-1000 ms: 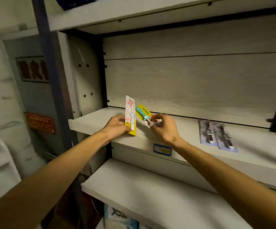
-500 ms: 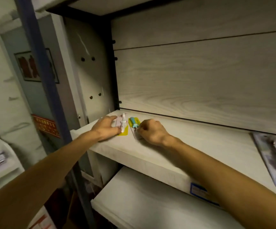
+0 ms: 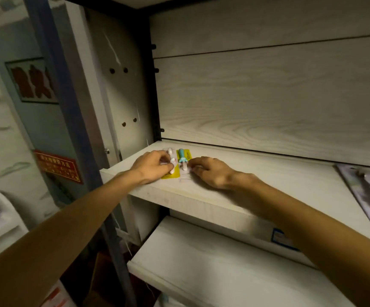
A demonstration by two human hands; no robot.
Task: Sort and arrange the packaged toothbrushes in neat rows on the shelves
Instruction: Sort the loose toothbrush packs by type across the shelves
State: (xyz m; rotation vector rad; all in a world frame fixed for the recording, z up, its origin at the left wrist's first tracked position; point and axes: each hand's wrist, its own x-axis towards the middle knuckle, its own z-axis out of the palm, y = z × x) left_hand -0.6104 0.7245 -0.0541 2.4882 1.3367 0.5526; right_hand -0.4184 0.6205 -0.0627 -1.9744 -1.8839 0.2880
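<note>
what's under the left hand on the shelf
A pink toothbrush pack on a yellow card lies flat on the shelf under the left hand. The fingers cover its near half.

Two bare forearms enter from the lower corners and reach to the pale wood-grain shelf [image 3: 257, 173], no sleeve, cuff or glove showing on either as far as the picture's edge. The left hand [image 3: 152, 167] and the right hand [image 3: 210, 171], both over the shelf's left end, carry no ring, watch, bracelet or strap on fingers or wrists. Fingernails are short and unpainted where they can be made out; the rest of the person stays out of view.
</note>
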